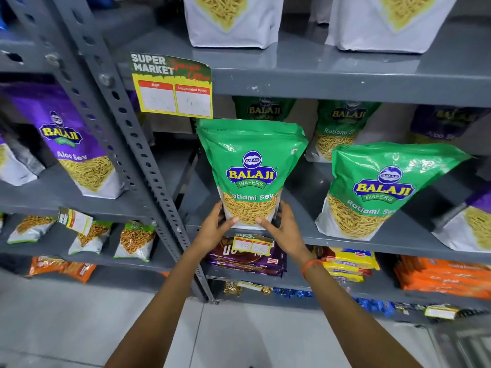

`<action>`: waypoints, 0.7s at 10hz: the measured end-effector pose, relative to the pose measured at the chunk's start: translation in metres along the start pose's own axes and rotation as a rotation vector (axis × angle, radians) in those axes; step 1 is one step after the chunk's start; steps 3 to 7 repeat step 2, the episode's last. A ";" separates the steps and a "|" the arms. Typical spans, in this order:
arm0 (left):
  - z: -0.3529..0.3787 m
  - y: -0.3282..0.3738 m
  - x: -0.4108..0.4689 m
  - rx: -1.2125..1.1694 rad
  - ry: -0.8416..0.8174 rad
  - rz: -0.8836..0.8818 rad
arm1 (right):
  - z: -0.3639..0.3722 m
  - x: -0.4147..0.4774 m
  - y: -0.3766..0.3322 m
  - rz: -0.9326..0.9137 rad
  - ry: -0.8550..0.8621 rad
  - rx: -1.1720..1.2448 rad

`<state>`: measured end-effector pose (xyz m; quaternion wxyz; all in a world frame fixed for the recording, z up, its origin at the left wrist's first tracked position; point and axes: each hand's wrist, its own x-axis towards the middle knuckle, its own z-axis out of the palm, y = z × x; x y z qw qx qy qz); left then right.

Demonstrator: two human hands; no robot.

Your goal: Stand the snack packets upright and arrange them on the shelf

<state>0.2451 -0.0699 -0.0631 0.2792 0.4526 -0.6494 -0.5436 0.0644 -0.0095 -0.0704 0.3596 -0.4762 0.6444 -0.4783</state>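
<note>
A green Ratlami Sev packet [251, 166] stands upright at the front edge of the grey middle shelf [345, 241]. My left hand [214, 229] grips its lower left corner and my right hand [285, 227] grips its lower right corner. A second green packet [377, 189] stands tilted to its right on the same shelf. Two more green packets [342, 128] stand behind, near the back. A purple Aloo Sev packet [478, 221] sits at the far right, partly cut off.
A slotted grey upright post [132, 144] divides this bay from the left one, where a purple packet [69, 139] stands. A yellow price tag [172, 86] hangs from the upper shelf edge. White packets [233, 19] stand above. Lower shelves hold small snack packs.
</note>
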 end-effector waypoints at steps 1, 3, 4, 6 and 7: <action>-0.005 0.009 -0.004 0.036 -0.048 -0.023 | 0.003 -0.004 -0.001 -0.027 0.035 -0.017; -0.003 0.012 -0.008 0.052 -0.053 -0.036 | 0.005 -0.003 0.002 -0.044 0.032 -0.024; -0.003 0.012 -0.008 0.052 -0.053 -0.036 | 0.005 -0.003 0.002 -0.044 0.032 -0.024; -0.003 0.012 -0.008 0.052 -0.053 -0.036 | 0.005 -0.003 0.002 -0.044 0.032 -0.024; -0.003 0.012 -0.008 0.052 -0.053 -0.036 | 0.005 -0.003 0.002 -0.044 0.032 -0.024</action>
